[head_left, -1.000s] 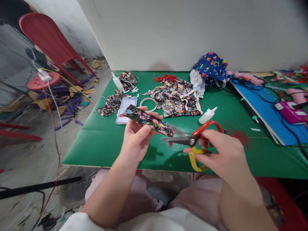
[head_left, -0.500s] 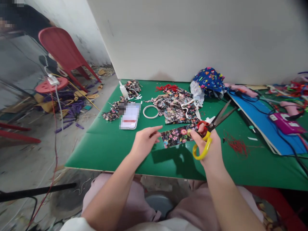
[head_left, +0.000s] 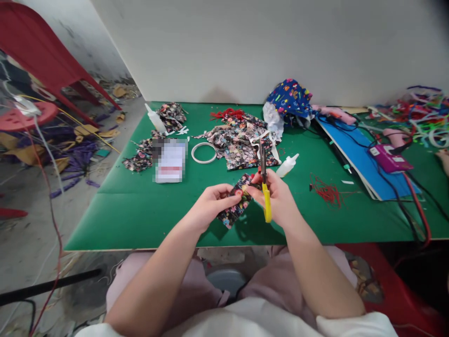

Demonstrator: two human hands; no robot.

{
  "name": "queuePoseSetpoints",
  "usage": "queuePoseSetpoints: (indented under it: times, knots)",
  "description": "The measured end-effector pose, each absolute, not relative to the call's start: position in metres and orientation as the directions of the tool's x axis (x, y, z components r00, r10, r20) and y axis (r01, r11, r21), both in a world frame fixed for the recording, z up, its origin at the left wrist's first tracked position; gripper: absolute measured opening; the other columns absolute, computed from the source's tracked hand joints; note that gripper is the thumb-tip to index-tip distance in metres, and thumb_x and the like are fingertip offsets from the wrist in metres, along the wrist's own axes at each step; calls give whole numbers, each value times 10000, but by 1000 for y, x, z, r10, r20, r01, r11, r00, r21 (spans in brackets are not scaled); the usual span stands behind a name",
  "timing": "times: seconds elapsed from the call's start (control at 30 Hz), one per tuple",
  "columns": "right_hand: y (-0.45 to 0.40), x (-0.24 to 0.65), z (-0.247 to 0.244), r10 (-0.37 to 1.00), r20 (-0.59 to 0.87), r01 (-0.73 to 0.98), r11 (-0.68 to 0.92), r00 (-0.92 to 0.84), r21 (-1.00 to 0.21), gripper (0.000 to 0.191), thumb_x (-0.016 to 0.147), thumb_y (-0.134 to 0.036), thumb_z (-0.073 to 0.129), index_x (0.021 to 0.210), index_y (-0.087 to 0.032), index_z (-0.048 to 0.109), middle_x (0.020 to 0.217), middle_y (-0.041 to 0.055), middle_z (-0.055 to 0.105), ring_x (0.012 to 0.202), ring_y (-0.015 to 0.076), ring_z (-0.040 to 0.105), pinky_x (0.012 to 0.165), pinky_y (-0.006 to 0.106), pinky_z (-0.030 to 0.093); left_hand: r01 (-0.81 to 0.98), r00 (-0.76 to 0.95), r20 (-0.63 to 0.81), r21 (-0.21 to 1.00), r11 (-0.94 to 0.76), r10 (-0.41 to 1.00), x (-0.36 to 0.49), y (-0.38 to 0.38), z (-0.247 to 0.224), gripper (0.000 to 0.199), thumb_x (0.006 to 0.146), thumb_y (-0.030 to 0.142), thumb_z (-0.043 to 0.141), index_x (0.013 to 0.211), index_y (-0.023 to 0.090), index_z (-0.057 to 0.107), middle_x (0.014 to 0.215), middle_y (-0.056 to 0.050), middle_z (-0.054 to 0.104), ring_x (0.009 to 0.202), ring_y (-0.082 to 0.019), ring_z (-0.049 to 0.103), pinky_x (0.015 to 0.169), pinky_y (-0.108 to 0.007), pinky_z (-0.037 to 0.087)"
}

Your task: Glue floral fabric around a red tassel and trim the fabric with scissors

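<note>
My left hand (head_left: 214,205) pinches a dark floral fabric strip (head_left: 229,213) between thumb and fingers, above the green table (head_left: 133,213). At the strip's other end, the fingers of my right hand (head_left: 277,196) grip it too. That same hand holds scissors (head_left: 266,201) with yellow and red handles, their blades pointing away from me. Just beyond lies more floral fabric (head_left: 238,150) with a white edging. A white squeeze bottle (head_left: 288,165) rests on its side past my right hand. Left of the fabric is a white ring (head_left: 204,153).
A phone (head_left: 170,161) and fabric scraps (head_left: 140,157) lie at left, near another squeeze bottle (head_left: 155,119). At right are a blue folder (head_left: 365,159), a magenta box (head_left: 390,158) with cables, and red threads (head_left: 326,191). Another person's hand (head_left: 444,160) shows at the right edge.
My left hand has taken hold of the fabric strip, which is now tilted and bunched between both hands. The scissors have turned from pointing right to pointing straight away. The view has shifted right.
</note>
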State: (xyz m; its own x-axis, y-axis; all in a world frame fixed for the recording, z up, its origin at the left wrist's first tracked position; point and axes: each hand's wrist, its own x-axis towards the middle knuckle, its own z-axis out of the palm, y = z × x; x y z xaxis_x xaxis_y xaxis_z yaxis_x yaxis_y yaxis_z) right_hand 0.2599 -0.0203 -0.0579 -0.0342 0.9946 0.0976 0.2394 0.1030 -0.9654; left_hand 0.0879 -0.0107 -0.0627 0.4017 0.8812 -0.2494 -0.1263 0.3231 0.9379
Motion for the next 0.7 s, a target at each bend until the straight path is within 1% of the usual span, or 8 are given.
queuePoseSetpoints:
  times: [0.07, 0.17, 0.23, 0.3, 0.37, 0.47, 0.53, 0.7]
  knots:
    - [-25, 257, -51, 991, 130, 264, 124, 7, -957, 217, 712, -320, 642, 814, -226, 476, 696, -50, 505, 615, 101, 490, 581, 242, 430, -199, 327, -227, 932, 302, 917, 90, -12, -65, 171, 694, 284, 741, 745, 141, 662, 708, -25, 658, 616, -119, 585, 556, -205, 460]
    - [-34, 258, -37, 974, 217, 369, 177, 71, -913, 202, 730, -262, 609, 875, -230, 472, 713, -45, 502, 637, 110, 503, 624, 258, 451, -346, 109, -149, 921, 178, 983, 90, -12, -65, 152, 805, 299, 630, 936, 226, 605, 848, 24, 637, 726, -96, 593, 627, -181, 482]
    - [-40, 261, -27, 961, 276, 501, 244, -10, -830, 176, 747, -213, 586, 881, -223, 473, 699, -44, 504, 586, 99, 495, 589, 243, 455, -438, -35, -108, 895, 81, 994, 88, -13, -61, 203, 822, 296, 609, 1017, 263, 565, 923, 26, 626, 789, -108, 607, 681, -208, 509]
    - [-45, 266, -20, 915, 369, 648, 382, -165, -658, 147, 765, -205, 594, 873, -209, 494, 693, -32, 533, 539, 93, 485, 547, 231, 446, -492, -157, -76, 870, -11, 985, 85, -16, -55, 253, 814, 282, 621, 1056, 271, 549, 976, 12, 628, 831, -133, 626, 733, -253, 529]
    - [-49, 273, -15, 813, 491, 741, 531, -311, -410, 189, 792, -249, 609, 947, -177, 528, 724, 4, 596, 568, 112, 529, 555, 240, 452, -490, -239, -36, 867, -89, 970, 83, -19, -48, 314, 818, 272, 617, 1120, 296, 531, 1041, 5, 633, 864, -153, 643, 771, -284, 536]
    - [-53, 281, -14, 723, 546, 814, 568, -423, -121, 271, 808, -291, 617, 1009, -119, 556, 682, 23, 615, 582, 137, 566, 527, 252, 436, -469, -273, 41, 867, -170, 961, 81, -25, -40, 415, 842, 266, 589, 1232, 349, 474, 1104, 3, 642, 887, -173, 668, 790, -308, 546]
    - [-55, 285, -15, 722, 523, 829, 557, -453, -53, 261, 812, -281, 611, 1002, -107, 571, 657, 19, 613, 563, 138, 571, 498, 256, 417, -473, -274, 71, 858, -199, 959, 81, -28, -37, 434, 851, 260, 579, 1257, 357, 461, 1095, 4, 658, 890, -180, 680, 797, -318, 552]
    - [-62, 288, -13, 684, 539, 812, 584, -492, 0, 189, 826, -187, 568, 995, -102, 579, 745, 50, 672, 578, 145, 609, 509, 269, 416, -470, -361, 108, 837, -281, 926, 84, -31, -31, 402, 859, 223, 573, 1245, 307, 494, 1068, -13, 683, 994, -186, 661, 857, -333, 545]
